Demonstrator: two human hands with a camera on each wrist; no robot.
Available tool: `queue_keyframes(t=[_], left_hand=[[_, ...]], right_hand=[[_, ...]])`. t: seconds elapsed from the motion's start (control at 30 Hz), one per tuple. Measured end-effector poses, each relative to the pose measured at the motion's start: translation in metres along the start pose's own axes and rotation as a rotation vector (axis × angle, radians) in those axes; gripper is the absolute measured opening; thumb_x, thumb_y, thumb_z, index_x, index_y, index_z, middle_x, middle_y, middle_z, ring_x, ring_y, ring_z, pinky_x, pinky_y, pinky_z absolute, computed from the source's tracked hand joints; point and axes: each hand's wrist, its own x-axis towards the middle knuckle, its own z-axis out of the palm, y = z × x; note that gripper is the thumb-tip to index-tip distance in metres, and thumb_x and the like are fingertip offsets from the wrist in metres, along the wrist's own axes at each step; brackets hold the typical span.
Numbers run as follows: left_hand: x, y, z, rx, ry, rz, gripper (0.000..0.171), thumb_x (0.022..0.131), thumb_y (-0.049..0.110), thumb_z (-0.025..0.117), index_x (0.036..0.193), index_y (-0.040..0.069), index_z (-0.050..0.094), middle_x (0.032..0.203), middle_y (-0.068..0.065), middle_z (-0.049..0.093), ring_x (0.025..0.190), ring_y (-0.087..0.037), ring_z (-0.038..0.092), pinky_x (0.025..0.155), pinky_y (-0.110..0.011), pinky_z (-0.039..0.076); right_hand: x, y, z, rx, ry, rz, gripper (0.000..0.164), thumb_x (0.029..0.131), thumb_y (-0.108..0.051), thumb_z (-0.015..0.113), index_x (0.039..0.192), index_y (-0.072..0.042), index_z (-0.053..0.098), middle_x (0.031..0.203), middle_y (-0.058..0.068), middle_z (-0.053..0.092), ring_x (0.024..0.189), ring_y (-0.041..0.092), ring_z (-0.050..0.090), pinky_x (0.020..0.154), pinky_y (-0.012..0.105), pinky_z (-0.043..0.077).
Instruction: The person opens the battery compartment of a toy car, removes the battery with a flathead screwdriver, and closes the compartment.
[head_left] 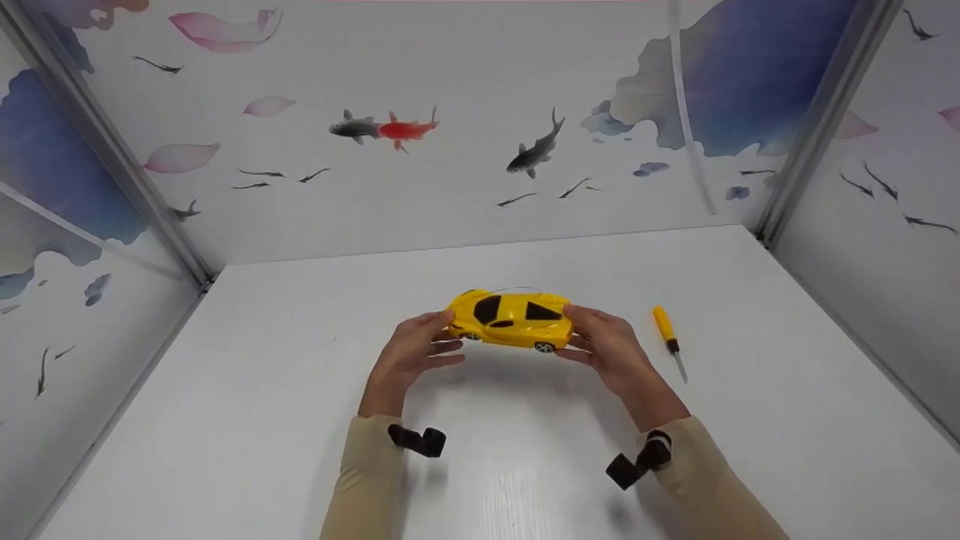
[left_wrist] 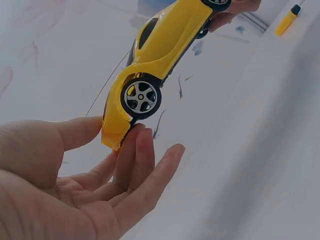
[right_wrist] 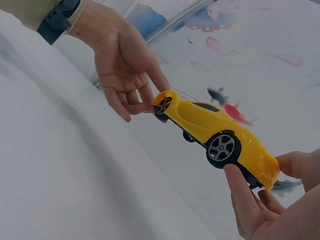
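Both hands hold a yellow toy car [head_left: 517,321] between them, lifted off the white table. It has dark windows and silver-spoked black wheels, and a thin wire shows along its far side. My left hand [head_left: 416,346] pinches the car's front end, thumb on top and fingers beneath. At the rear end my right hand [head_left: 609,343] grips in the same way. The left wrist view shows a front wheel [left_wrist: 141,97] just above the left fingertips. In the right wrist view, a right finger touches the rear wheel [right_wrist: 221,148].
A screwdriver [head_left: 667,334] with a yellow and black handle lies on the white table [head_left: 247,420], to the right of the right hand. Printed panels with fish and petals [head_left: 465,202] wall in the table at the back and both sides, with metal posts at the corners.
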Motion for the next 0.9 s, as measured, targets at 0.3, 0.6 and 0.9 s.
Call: queue_keyframes(t=[0.3,0.6,0.9], left_hand=[[-0.001,0.004,0.005,-0.065,0.018,0.027,0.044,0.083,0.024,0.066,0.121,0.003,0.057,0.113,-0.014,0.061,0.101,-0.025,0.063,0.082,-0.029,0.054],[-0.006,0.008,0.009,-0.065,-0.031,0.068,0.053,0.082,0.019,0.068,0.132,0.017,0.049,0.115,-0.014,0.059,0.104,-0.032,0.062,0.082,-0.029,0.054],[-0.006,0.007,0.01,-0.002,-0.092,0.161,0.054,0.08,0.025,0.07,0.13,0.021,0.051,0.119,-0.012,0.058,0.1,-0.03,0.062,0.082,-0.03,0.054]], right_hand=[[0.001,-0.004,-0.008,0.012,0.025,-0.003,0.061,0.085,-0.037,0.062,0.137,-0.014,0.04,0.132,0.008,0.047,0.113,0.02,0.056,0.087,0.026,0.051],[0.0,-0.011,-0.016,0.001,0.0,-0.064,0.055,0.088,-0.028,0.061,0.138,-0.014,0.041,0.135,0.009,0.044,0.11,0.017,0.059,0.087,0.025,0.051],[0.002,-0.014,-0.021,-0.045,-0.008,-0.105,0.055,0.088,-0.03,0.061,0.137,-0.015,0.043,0.133,0.007,0.045,0.111,0.018,0.057,0.088,0.025,0.051]])
